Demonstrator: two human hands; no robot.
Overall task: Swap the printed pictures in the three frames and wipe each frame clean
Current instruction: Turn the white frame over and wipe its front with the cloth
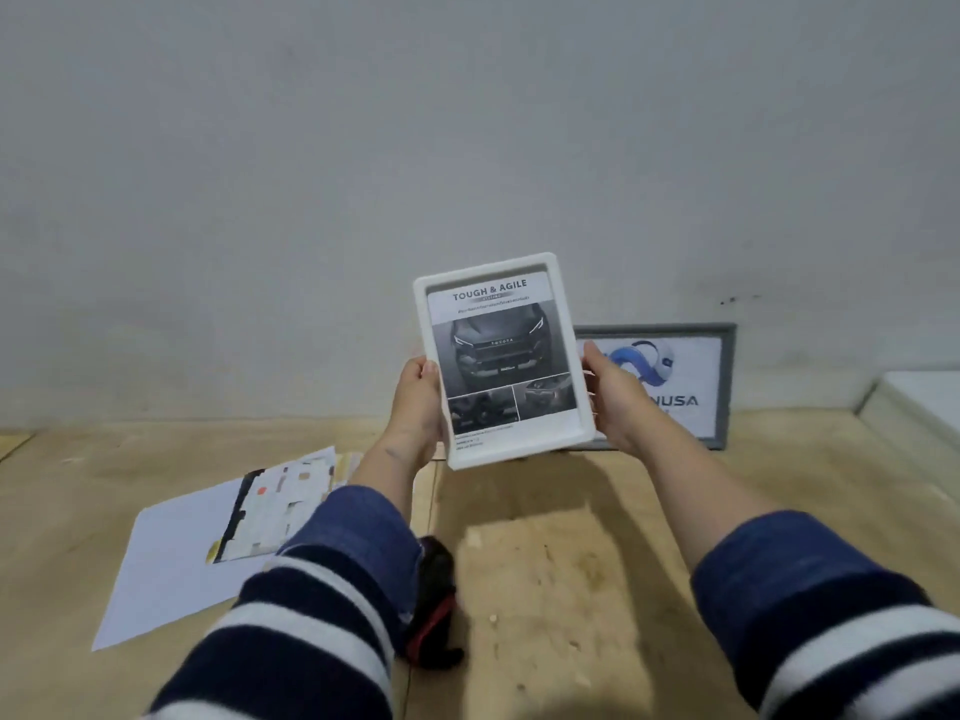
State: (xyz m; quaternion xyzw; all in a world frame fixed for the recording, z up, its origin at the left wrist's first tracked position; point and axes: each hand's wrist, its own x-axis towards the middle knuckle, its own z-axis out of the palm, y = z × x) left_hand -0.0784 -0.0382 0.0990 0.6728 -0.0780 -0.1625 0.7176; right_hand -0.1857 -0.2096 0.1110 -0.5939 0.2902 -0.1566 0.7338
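Note:
I hold a white picture frame [501, 358] upright in the air in front of me, above the wooden table [597, 563]. It shows a printed car picture headed "TOUGH & AGILE". My left hand [418, 402] grips its left edge and my right hand [615, 397] grips its right edge. Behind it a grey frame [722, 387] with a blue-and-white logo print leans against the wall, partly hidden by my right hand. On the table at the left lie a blank white sheet [171, 558] and a colourful printed picture [278, 506] on top of it.
A black cloth-like object with a red edge [434, 605] lies on the table under my left forearm. A white raised ledge [919, 402] stands at the far right. The grey wall [415, 148] rises straight behind the table.

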